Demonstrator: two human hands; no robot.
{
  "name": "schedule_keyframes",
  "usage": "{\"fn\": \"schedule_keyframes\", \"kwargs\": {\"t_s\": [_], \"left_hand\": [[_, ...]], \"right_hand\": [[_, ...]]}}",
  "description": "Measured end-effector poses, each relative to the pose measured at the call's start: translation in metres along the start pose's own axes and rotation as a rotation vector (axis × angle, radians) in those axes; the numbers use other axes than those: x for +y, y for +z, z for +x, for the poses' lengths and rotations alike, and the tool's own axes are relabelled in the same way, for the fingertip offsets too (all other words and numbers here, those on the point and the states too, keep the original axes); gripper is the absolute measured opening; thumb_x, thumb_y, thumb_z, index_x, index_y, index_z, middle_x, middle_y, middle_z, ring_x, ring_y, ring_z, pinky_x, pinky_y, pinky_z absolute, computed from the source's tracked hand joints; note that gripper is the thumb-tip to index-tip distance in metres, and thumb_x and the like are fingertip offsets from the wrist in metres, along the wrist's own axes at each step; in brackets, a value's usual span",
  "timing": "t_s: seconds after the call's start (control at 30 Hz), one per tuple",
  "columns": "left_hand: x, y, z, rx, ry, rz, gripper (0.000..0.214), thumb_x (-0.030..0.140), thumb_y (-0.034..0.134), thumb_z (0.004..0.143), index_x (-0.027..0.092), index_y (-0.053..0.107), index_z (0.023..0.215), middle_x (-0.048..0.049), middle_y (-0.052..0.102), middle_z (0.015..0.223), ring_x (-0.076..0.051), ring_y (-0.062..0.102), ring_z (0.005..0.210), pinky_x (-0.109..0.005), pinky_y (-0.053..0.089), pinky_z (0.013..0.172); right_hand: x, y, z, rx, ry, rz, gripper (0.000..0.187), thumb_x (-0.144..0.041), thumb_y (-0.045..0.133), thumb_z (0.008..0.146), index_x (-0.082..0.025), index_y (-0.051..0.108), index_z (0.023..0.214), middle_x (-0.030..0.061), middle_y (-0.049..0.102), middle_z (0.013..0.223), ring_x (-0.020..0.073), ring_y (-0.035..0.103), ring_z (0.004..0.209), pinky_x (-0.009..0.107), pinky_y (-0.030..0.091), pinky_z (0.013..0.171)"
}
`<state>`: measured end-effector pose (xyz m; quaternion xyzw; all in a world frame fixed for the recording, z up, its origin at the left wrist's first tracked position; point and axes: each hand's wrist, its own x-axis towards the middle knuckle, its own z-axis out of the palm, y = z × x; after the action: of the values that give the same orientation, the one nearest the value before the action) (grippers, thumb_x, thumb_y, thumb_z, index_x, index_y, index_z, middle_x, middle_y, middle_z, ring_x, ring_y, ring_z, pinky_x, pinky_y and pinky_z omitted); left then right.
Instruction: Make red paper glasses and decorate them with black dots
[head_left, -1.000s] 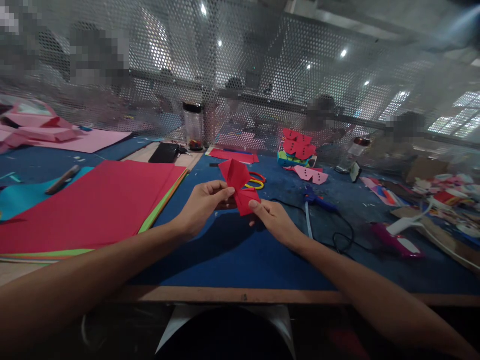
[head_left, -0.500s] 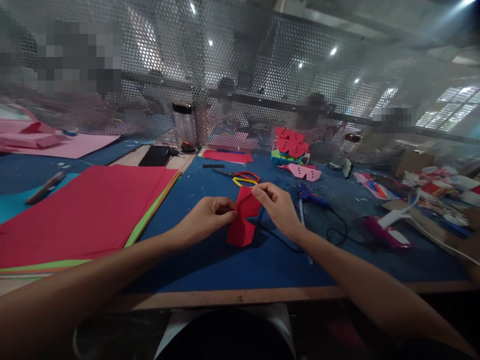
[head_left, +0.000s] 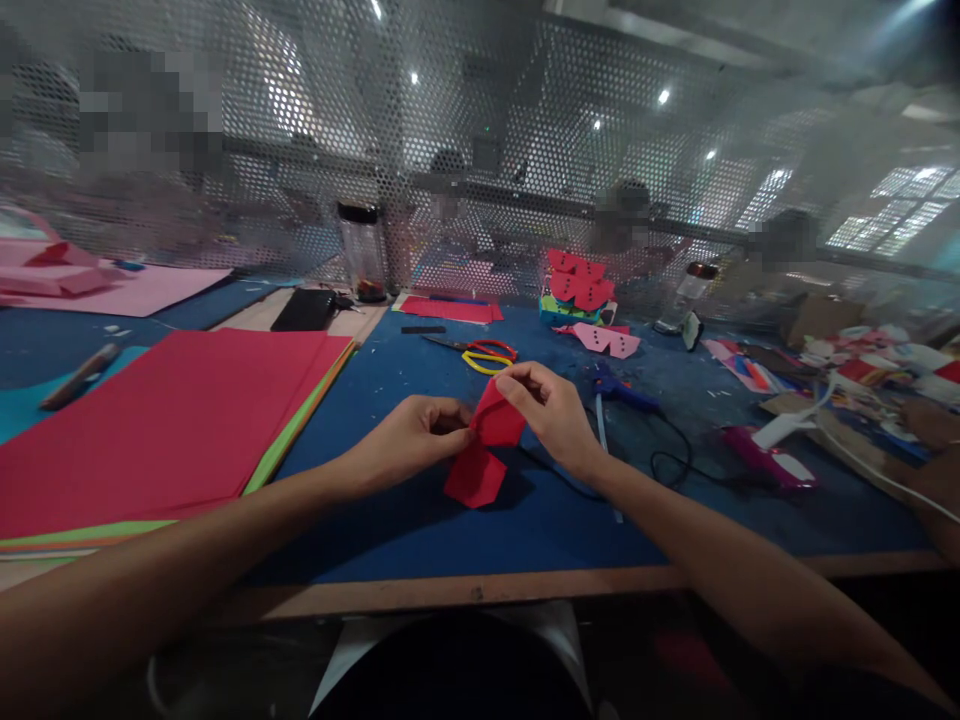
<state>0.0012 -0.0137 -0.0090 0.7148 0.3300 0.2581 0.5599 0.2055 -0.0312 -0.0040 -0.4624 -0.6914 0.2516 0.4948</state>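
Note:
A cut piece of red paper (head_left: 475, 478), folded and narrow at its middle, is held above the blue table mat. My left hand (head_left: 420, 435) pinches its left side near the narrow part between thumb and fingers. At the upper edge, my right hand (head_left: 551, 415) is closed on the paper with thumb and forefinger. Just beyond the paper lie scissors (head_left: 489, 356) with red and yellow handles. To the right of my right hand rests a blue glue gun (head_left: 622, 388), with a clear glue stick (head_left: 602, 425) pointing toward me.
Red and coloured sheets (head_left: 187, 410) are stacked at left. Red dotted cutouts (head_left: 579, 280) stand in a small box at the back, a pink cutout (head_left: 604, 340) before it. A lidded jar (head_left: 362, 255) stands by the perforated screen (head_left: 487, 130). A purple-white tool (head_left: 772, 455) lies right.
The lower part of the red paper has swung slightly left and down, and its folded shape has turned. Both hands keep their pinch; the view has shifted a little.

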Motion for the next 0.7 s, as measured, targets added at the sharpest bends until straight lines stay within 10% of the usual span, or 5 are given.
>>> {"fn": "schedule_keyframes", "kwargs": {"t_s": [0.7], "left_hand": [[0.0025,-0.0016,0.0020,0.055,0.033,0.068,0.019,0.032,0.059,0.085,0.016,0.065,0.078,0.0016,0.061,0.070,-0.012,0.052,0.063,-0.022,0.038,0.060]], "right_hand": [[0.0047,0.0012,0.0028,-0.145,0.048,0.047,0.030,-0.047,0.062,0.086,-0.017,0.064,0.081,-0.0018,0.057,0.073,0.0109,0.048,0.066,0.022,0.040,0.060]]}}
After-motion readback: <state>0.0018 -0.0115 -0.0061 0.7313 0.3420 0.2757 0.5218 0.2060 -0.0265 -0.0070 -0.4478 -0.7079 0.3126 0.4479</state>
